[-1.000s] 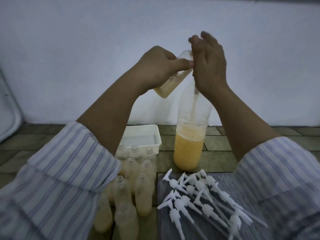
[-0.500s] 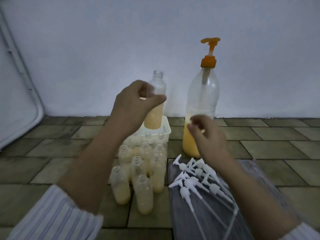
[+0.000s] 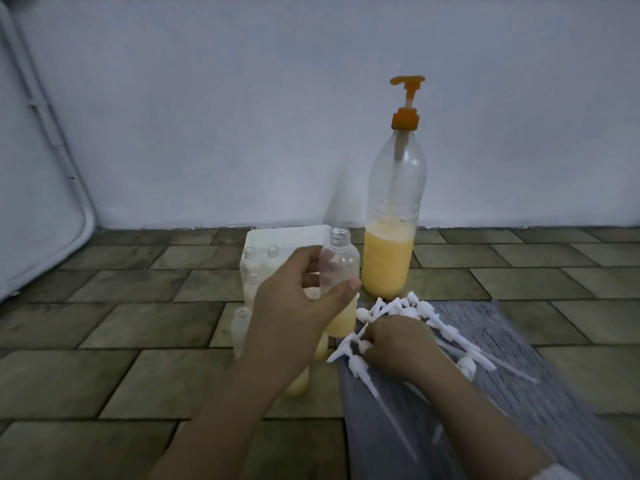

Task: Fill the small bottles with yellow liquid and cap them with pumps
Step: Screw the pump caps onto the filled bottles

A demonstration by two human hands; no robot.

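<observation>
The left hand (image 3: 294, 306) and forearm hide most of the small bottles (image 3: 258, 268) at frame centre. The right hand (image 3: 401, 344) covers part of the white pumps (image 3: 420, 310); its fingertips are not visible. The grey mat (image 3: 519, 393) is blurred and cut off at the bottom edge.

Left of the left hand (image 3: 294, 306) lies bare floor (image 3: 114, 327); a big bottle (image 3: 393, 244) and pumps (image 3: 408, 317) crowd its right.

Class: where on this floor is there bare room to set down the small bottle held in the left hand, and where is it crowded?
Free: bare brown floor tiles left of the clear small bottles, and tiles right of the large orange-pump bottle. Crowded: the grey cloth under white pumps and the right hand.
</observation>
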